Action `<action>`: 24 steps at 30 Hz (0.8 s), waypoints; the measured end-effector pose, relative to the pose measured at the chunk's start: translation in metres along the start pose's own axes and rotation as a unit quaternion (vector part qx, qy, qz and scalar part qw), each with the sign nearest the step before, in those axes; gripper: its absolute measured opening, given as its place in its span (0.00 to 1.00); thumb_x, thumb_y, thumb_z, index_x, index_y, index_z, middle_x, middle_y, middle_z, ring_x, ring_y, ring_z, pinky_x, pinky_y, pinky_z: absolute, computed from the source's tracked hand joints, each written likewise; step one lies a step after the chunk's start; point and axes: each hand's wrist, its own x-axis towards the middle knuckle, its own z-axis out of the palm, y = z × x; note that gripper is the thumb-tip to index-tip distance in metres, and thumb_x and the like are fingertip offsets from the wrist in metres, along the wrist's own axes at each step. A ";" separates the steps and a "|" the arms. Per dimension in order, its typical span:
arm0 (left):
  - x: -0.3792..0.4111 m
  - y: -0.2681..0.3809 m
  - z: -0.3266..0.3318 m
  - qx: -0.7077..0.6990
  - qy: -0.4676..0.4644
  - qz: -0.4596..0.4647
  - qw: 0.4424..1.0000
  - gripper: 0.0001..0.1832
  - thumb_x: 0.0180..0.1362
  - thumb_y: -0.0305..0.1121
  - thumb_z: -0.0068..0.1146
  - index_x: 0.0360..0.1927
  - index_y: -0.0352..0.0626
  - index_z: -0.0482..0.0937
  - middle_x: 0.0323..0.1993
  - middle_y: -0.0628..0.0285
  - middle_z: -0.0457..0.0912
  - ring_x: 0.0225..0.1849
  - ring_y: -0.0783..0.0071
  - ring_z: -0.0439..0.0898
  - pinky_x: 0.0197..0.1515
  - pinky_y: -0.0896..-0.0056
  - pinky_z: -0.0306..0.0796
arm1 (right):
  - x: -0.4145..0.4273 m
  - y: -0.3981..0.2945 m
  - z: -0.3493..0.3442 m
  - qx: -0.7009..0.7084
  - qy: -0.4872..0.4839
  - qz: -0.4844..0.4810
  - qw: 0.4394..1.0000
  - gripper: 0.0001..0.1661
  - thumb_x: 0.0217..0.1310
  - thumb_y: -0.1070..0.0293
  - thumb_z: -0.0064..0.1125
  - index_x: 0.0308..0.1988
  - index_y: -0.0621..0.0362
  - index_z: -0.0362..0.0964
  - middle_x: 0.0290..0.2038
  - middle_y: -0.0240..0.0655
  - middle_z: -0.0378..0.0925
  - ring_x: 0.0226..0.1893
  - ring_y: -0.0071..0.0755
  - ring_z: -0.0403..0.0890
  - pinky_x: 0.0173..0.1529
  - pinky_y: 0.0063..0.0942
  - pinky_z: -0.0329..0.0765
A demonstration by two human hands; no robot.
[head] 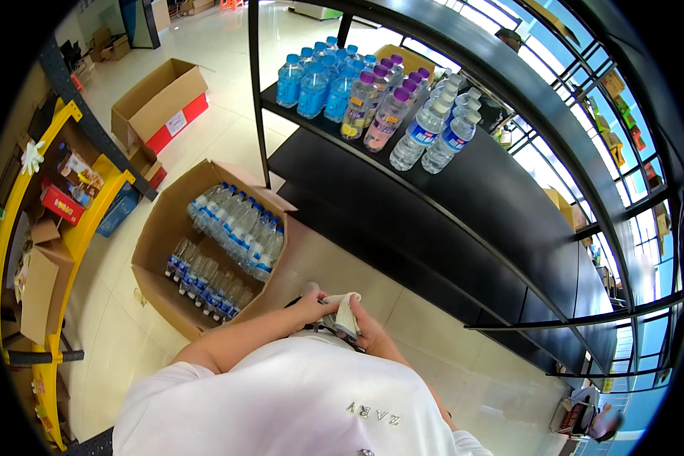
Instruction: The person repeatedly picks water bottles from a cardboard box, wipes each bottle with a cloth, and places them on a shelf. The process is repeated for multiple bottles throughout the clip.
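In front of my waist, my left hand point(312, 308) and my right hand point(368, 327) grip a folded pale cloth point(347, 317) from its two sides. It has a grey, knit-like patch, and whether it is a rag or a work glove I cannot tell. Left of my hands, a large open cardboard box point(148, 251) stands on the floor. Blue-capped water bottles point(242, 228) fill its far side, with white-capped bottles point(208, 285) lying nearer me. Beyond my hands runs a black metal shelf point(461, 188) bearing blue bottles point(313, 91), purple-capped bottles point(386, 119) and white-capped water bottles point(419, 137).
A yellow-edged rack point(85, 239) with boxes and packets stands at the left. Behind the large box is another open carton point(159, 102) on the tiled floor point(228, 131). Black shelf posts rise close ahead. A person point(601, 424) sits at the far lower right.
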 end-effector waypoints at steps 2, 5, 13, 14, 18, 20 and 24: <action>-0.021 -0.014 -0.001 -0.005 0.023 -0.009 1.000 0.33 0.44 0.50 0.63 0.46 0.38 0.66 0.36 0.58 0.73 0.35 0.74 0.71 0.35 0.74 0.67 | -0.002 0.022 0.002 0.029 -0.023 0.007 0.999 0.27 0.57 0.42 0.44 0.43 0.54 0.67 0.31 0.32 0.75 0.27 0.27 0.76 0.23 0.23 0.73; -0.048 -0.029 -0.010 0.038 0.068 0.006 0.997 0.30 0.44 0.50 0.62 0.43 0.37 0.67 0.35 0.57 0.74 0.37 0.73 0.71 0.37 0.72 0.67 | -0.007 0.044 0.012 0.028 -0.017 0.031 0.999 0.26 0.57 0.44 0.46 0.44 0.55 0.66 0.32 0.33 0.74 0.28 0.28 0.76 0.22 0.22 0.74; -0.082 -0.062 -0.049 0.052 0.212 0.130 0.967 0.29 0.39 0.49 0.65 0.37 0.41 0.66 0.33 0.53 0.74 0.36 0.64 0.73 0.39 0.68 0.67 | 0.014 0.056 0.074 -0.050 -0.047 0.130 0.989 0.28 0.57 0.52 0.49 0.52 0.57 0.59 0.42 0.39 0.72 0.39 0.37 0.76 0.37 0.36 0.80; -0.090 -0.063 -0.058 0.054 0.236 0.141 0.960 0.29 0.38 0.47 0.65 0.37 0.41 0.65 0.33 0.54 0.74 0.36 0.64 0.73 0.38 0.67 0.67 | 0.023 0.060 0.083 -0.068 -0.044 0.143 0.986 0.27 0.57 0.53 0.50 0.52 0.57 0.60 0.42 0.39 0.72 0.39 0.37 0.76 0.37 0.36 0.80; -0.103 -0.105 -0.104 0.027 0.292 0.160 0.943 0.27 0.39 0.44 0.65 0.37 0.41 0.65 0.35 0.55 0.74 0.37 0.65 0.73 0.40 0.69 0.67 | 0.070 0.082 0.137 -0.161 -0.040 0.198 0.966 0.22 0.57 0.63 0.48 0.51 0.57 0.61 0.38 0.39 0.72 0.37 0.37 0.76 0.36 0.37 0.81; -0.108 -0.127 -0.135 -0.062 0.277 0.163 0.945 0.26 0.40 0.43 0.65 0.38 0.41 0.66 0.37 0.55 0.74 0.38 0.66 0.73 0.41 0.70 0.67 | 0.096 0.095 0.165 -0.181 -0.033 0.227 0.956 0.20 0.56 0.66 0.46 0.50 0.58 0.62 0.37 0.40 0.72 0.36 0.38 0.77 0.36 0.38 0.81; -0.127 -0.160 -0.193 -0.127 0.294 0.064 0.945 0.25 0.43 0.40 0.64 0.43 0.40 0.67 0.38 0.58 0.74 0.39 0.71 0.73 0.42 0.72 0.67 | 0.160 0.127 0.199 -0.234 -0.041 0.280 0.930 0.20 0.56 0.68 0.45 0.50 0.59 0.62 0.37 0.40 0.72 0.36 0.39 0.77 0.35 0.38 0.80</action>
